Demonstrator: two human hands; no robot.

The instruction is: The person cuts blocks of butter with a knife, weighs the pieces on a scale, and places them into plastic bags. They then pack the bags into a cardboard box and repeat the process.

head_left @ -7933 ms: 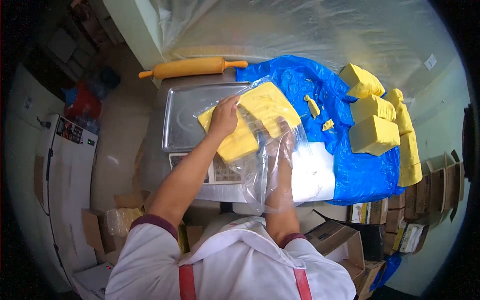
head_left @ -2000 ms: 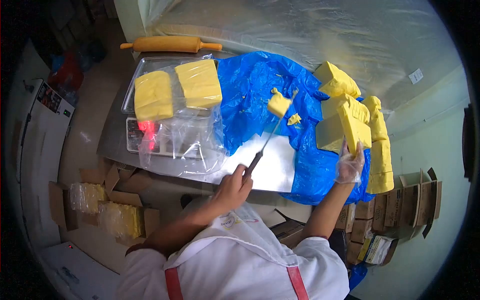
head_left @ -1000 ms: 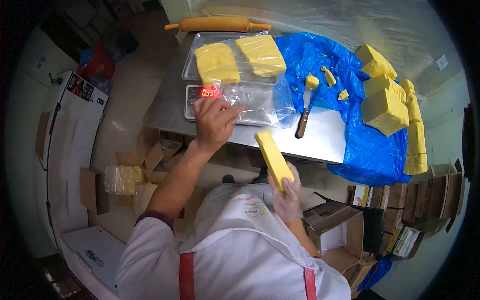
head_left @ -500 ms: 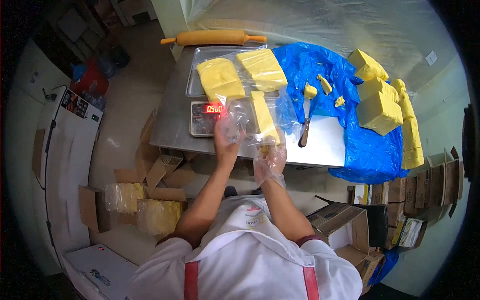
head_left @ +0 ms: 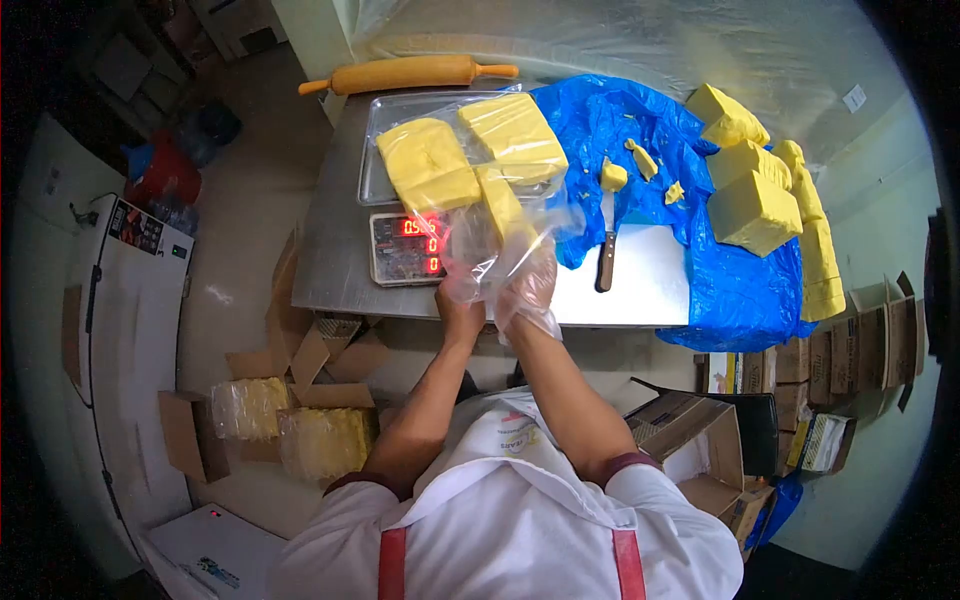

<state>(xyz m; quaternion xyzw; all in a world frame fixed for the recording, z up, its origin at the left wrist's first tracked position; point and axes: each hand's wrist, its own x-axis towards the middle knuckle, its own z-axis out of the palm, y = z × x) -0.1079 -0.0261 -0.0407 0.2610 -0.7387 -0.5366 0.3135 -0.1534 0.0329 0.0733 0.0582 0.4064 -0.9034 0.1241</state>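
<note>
My left hand is closed on the near edge of a clear plastic bag, just below the digital scale. My right hand, in a clear glove, is at the bag's mouth, closed round the near end of a long yellow butter-like strip; folds of plastic partly hide its fingers. The strip lies inside the bag. Beyond it, two thick yellow slabs, one on the left and one on the right, lie under clear plastic on a metal tray. Red digits glow on the scale.
A rolling pin lies along the table's back. Right of my hands, a wooden-handled knife lies near yellow scraps on blue plastic sheeting. Large yellow blocks stand farther right. Cardboard boxes sit below the table.
My right hand has pushed the strip farther into the bag, toward the slabs. My left hand has drawn back toward the table edge, uncovering more of the scale's display. The view has shifted slightly.
</note>
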